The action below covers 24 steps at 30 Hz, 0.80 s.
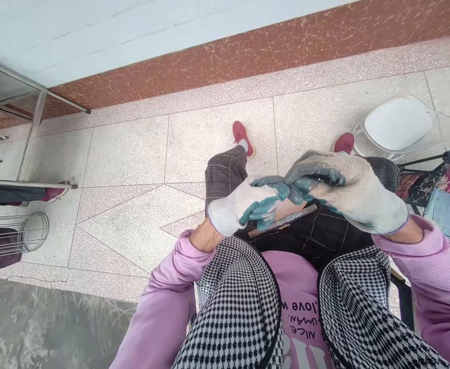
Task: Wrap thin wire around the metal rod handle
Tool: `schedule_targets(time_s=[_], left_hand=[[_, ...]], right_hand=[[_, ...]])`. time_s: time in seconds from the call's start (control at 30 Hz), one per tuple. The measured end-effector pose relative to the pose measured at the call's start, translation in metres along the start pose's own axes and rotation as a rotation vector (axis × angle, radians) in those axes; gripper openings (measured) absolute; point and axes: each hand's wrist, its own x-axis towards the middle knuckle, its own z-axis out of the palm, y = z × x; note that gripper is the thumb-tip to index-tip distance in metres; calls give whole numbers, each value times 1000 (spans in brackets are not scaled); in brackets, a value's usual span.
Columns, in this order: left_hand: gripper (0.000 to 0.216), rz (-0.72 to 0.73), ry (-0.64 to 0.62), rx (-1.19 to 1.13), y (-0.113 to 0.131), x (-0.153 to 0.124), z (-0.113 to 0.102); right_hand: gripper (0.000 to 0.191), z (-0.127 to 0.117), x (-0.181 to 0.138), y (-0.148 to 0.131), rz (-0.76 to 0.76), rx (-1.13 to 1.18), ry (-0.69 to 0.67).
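Both my hands wear white knit gloves with teal-grey coated fingers. My left hand [261,201] is closed, its fingertips pressed against those of my right hand [336,187] above my lap. The right fingers are curled in as well. Whatever lies between the fingertips is hidden by the gloves. Just below the hands, a thin rod [282,221] wound with silvery wire or thread lies slanted across my dark checked trousers [309,241]. A beige patch [287,208] shows behind the rod, partly covered by the fingers; its kind is unclear.
A white-topped stool [397,124] stands ahead on the right, near folded clothes [446,205] on a dark frame. On the left are a metal-legged frame [36,115], a wire basket [35,233] and another person's shoe [56,192]. A wall with a red-brown base [209,66] runs ahead.
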Motion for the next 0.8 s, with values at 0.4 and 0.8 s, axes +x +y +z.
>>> schedule_targets(time_s=[0.4,0.8], left_hand=[[24,225,141,376,25,-13,9],[20,275,275,491,18,-19,18]], right_hand=[[16,1,-5,-11,-70,-331,-8],[13,6,-8,-4,-107,-311,107]])
